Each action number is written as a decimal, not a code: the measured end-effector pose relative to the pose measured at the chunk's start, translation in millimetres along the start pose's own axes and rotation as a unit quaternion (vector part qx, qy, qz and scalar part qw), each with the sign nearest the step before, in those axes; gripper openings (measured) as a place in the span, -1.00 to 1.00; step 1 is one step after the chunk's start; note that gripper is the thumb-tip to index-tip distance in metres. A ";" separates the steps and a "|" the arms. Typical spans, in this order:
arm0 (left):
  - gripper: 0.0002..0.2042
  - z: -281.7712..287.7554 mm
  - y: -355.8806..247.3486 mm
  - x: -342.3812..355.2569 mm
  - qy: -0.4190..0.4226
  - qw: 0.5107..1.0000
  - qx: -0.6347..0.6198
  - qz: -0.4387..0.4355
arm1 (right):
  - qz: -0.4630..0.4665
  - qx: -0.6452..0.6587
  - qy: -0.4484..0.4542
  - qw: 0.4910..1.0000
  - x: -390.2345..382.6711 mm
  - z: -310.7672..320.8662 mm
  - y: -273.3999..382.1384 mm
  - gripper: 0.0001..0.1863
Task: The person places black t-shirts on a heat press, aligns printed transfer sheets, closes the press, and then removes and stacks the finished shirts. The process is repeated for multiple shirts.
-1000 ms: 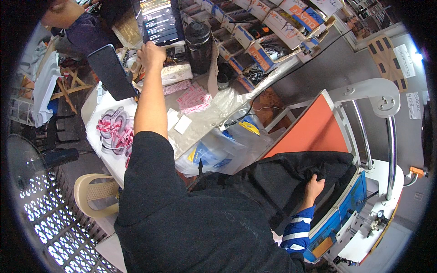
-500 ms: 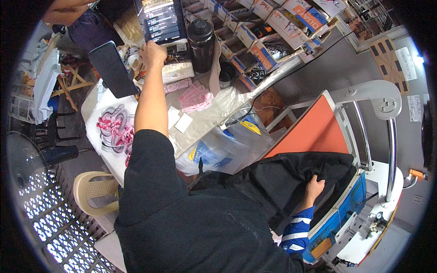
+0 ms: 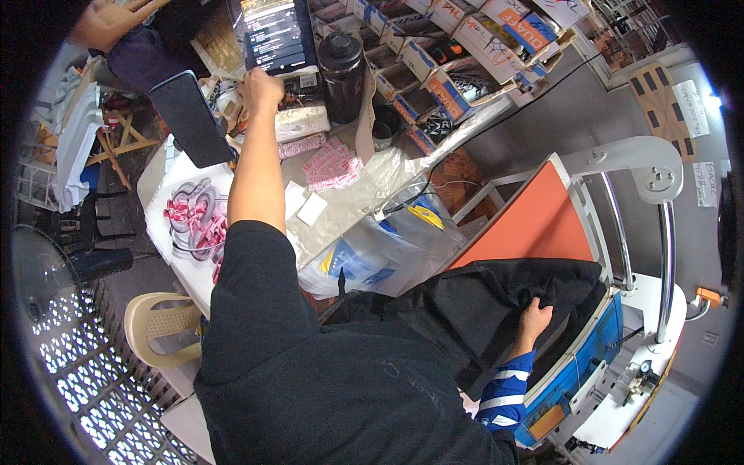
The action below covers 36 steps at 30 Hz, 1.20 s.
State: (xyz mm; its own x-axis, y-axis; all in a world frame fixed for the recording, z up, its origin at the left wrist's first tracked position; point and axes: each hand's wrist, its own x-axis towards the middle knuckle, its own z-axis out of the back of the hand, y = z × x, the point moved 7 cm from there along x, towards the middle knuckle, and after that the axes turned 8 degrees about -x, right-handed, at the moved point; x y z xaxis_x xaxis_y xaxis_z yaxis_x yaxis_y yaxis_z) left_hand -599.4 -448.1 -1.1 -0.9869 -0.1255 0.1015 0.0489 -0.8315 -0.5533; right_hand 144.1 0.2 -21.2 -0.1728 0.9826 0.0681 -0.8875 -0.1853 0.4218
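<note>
My left hand (image 3: 262, 91) reaches far forward to the lower edge of a lit tablet (image 3: 277, 39). Its fingers are curled, with a fingertip at the screen's bottom, and nothing shows inside the hand. Just left of it a dark-screened phone (image 3: 191, 116) leans on a stand. On the right, my right hand (image 3: 536, 316) grips a fold of black cloth (image 3: 465, 310), which looks like a garment. That cloth drapes over the lower part of a sloping orange panel (image 3: 523, 221) in a white-framed machine (image 3: 632, 159).
A black tumbler (image 3: 341, 74) stands beside the tablet. Boxes (image 3: 453, 89) are packed along the table's back right. Pink-printed pieces (image 3: 200, 213), white cards (image 3: 311, 209) and plastic bags (image 3: 360, 260) lie nearer. A beige chair (image 3: 159, 329) is at left; another person's arm (image 3: 112, 23) shows top left.
The other person at the top left has shifted slightly. My left hand has barely moved at the tablet, and my right hand still grips the cloth.
</note>
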 end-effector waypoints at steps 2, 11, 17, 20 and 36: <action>-0.60 -0.8 0.4 0.4 -0.005 1.000 0.003 0.006 | -0.002 -0.010 0.000 1.000 -0.8 1.5 2.4 -0.55; -0.87 0.9 -8.5 23.0 -0.080 0.982 -0.098 -0.142 | 0.023 0.010 -0.009 1.000 -4.4 2.6 11.7 -0.61; -0.78 42.7 -37.3 -53.3 -0.243 0.888 -0.293 -0.259 | -0.168 0.508 0.107 0.838 17.2 -16.7 -20.0 -0.60; -0.78 64.4 -51.9 -157.2 -0.238 0.851 -0.409 -0.227 | -0.191 0.518 0.082 0.830 37.1 8.1 -28.0 -0.60; -0.18 207.3 -439.8 -737.2 0.246 0.444 -0.378 -0.774 | 0.258 0.522 -0.015 0.813 -189.5 544.7 37.2 -0.48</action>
State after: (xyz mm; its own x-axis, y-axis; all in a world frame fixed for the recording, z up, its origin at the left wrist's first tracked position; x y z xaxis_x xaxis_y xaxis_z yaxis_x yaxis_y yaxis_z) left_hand 138.6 -102.1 338.8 0.3293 0.5677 0.7545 -0.6283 0.7282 -0.2737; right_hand 376.5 -186.2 474.1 -0.3823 0.7800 0.4954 0.1485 -0.4773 0.8661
